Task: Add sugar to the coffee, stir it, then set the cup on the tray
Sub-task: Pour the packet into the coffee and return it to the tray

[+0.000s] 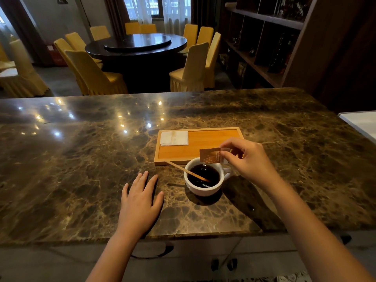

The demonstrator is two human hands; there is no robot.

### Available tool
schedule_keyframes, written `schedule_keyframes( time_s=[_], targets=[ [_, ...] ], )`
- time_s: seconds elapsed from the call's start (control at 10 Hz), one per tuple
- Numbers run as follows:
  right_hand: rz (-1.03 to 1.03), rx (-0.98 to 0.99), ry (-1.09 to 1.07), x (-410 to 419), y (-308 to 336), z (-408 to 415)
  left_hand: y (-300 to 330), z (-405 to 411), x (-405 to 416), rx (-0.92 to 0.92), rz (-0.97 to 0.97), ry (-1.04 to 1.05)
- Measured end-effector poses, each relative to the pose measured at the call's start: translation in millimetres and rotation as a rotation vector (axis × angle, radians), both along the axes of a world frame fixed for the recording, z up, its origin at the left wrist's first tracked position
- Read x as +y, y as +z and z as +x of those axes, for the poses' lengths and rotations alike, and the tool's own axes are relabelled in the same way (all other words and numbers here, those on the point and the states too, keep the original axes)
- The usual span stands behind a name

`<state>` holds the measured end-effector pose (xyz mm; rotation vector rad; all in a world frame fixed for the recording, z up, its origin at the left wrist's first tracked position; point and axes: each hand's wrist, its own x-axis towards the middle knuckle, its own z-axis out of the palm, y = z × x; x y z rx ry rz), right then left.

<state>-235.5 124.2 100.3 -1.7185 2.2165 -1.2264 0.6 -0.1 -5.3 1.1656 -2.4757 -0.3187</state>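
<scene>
Head view: the right hand (247,159) pinches a brown sugar packet (210,155) between thumb and fingertips, holding it tipped over the far rim of the white cup (203,189). The right grip is closed on the packet. A thin pale line appears to run from the packet's lower edge toward the coffee (203,176); it may be falling sugar, but it is too fine to confirm.

The cup stands on the marble worktop (81,159), just in front of the near edge of the wooden tray (215,137) and not on it. Its handle points toward the right hand. A wooden stir stick (188,171) leans in the cup, lower end in the coffee, upper end reaching out over the left rim toward the tray's near corner. A folded white napkin (174,138) lies in the far left part of the tray; the remainder of the tray floor is bare.

The left hand (140,198) lies flat on the worktop, fingers spread, left of the cup and apart from it. This grip is open and holds nothing.

Step in hand, by judgement: adding sugar, the first stage. Stirring and transfer to the tray are not yet done.

Next move calls for: emptying the packet, putting it aside, then taking the upper end of the stir stick. Steadying the cup with the free hand would limit spillage.
</scene>
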Motion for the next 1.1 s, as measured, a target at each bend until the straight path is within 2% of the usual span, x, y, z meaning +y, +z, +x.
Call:
schedule_keyframes(
  time_s=[0.3,0.6,0.7,0.8,0.9,1.0,1.1],
  targets=[
    [-0.017,-0.14,-0.018,0.3,-9.2,-1.1,-1.1,0.6,-0.9,-0.006,-0.006,0.0],
    [-0.238,-0.955,-0.101,-1.1,-18.4,-12.7,-1.2,1.6,-1.0,-0.019,-0.013,0.01],
    [-0.295,-1.045,-0.145,-3.7,-20.7,-20.5,-1.5,1.2,-0.9,-0.022,-0.012,0.011],
    [-0.301,-1.078,-0.284,-10.0,-28.2,-40.2,-1.6,0.8,-0.8,-0.025,-0.004,0.014],
    [-0.259,-1.005,-0.398,-14.6,-37.2,-55.5,-1.4,0.8,-0.7,-0.025,0.0,0.014],
    [-0.17,-0.837,-0.525,-22.2,-47.5,-68.7,-1.0,0.4,-0.9,-0.02,0.006,0.012],
    [-0.099,-0.707,-0.559,-29.0,-52.6,-73.6,-1.3,0.3,-1.0,-0.02,0.006,0.012]
  ],
)
